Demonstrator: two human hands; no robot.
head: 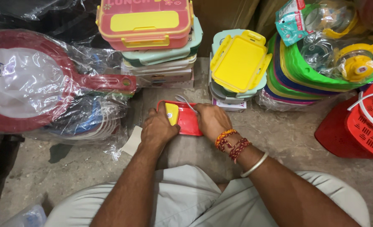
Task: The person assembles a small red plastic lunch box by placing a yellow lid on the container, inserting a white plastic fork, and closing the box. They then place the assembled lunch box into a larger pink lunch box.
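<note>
Bare concrete floor (287, 134) carried stacked lunch boxes (153, 38) and wrapped plasticware on all sides. Between them lay a red lunch box tray (188, 122), low before the knees. The left hand (158, 129) clasped its yellow insert (172, 113); the right hand (211, 120) pinched a pale spoon (185, 102) against the rim. Pressed unevenly, the tray could tip and the spoon slide onto the grit.

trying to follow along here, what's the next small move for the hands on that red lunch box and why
Probably lay the spoon down inside the red lunch box. The right hand holds the spoon over the open tray, and the left hand presses the small yellow piece at its left end, steadying it.
</note>
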